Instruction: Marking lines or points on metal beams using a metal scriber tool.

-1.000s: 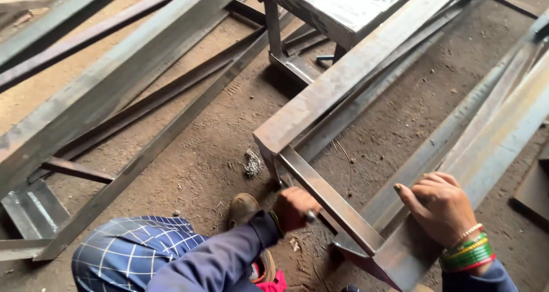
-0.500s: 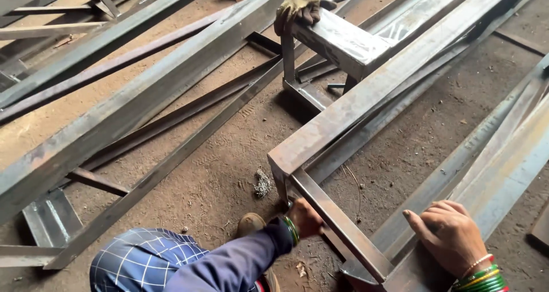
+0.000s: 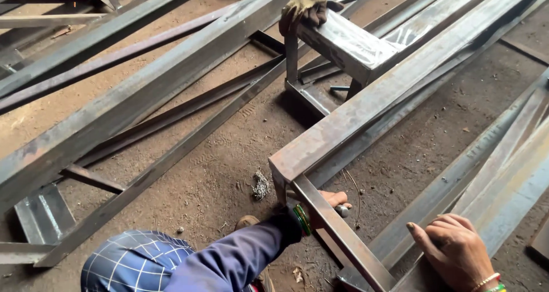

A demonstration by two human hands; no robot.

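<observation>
We had our left hand (image 3: 329, 203) reaching under the cross bar (image 3: 337, 235) of the steel frame, fingers curled shut around a small metal piece (image 3: 342, 210), maybe a bolt or a tool tip; too hidden to tell which. Green bangles (image 3: 302, 219) sat on that wrist, against the purple sleeve (image 3: 229, 260). Our right hand (image 3: 454, 251) lay flat on the angled steel channel (image 3: 492, 178) at lower right, fingers together and slightly bent, pressing down, holding nothing.

The frame's long rusty beam (image 3: 366, 115) ran up to the right, and its near end met the cross bar at a corner just above our left hand. That corner looked fitted up: bar touching beam, square-ish. We could not see a finished weld bead there, so we judged the joint as positioned but not yet fixed. A small pile of metal scraps (image 3: 261, 184) lay on the dirt floor (image 3: 217, 172) beside the corner, which hinted at some cutting or grinding done.

At the far end a co-worker's gloved hand (image 3: 306, 6) gripped the end of a raised box section (image 3: 349, 43), apart from us. More beams (image 3: 137, 92) lay loose to the left, untouched. Our checked knee (image 3: 128, 266) was bottom left. Most of the assembly looked left to do.
</observation>
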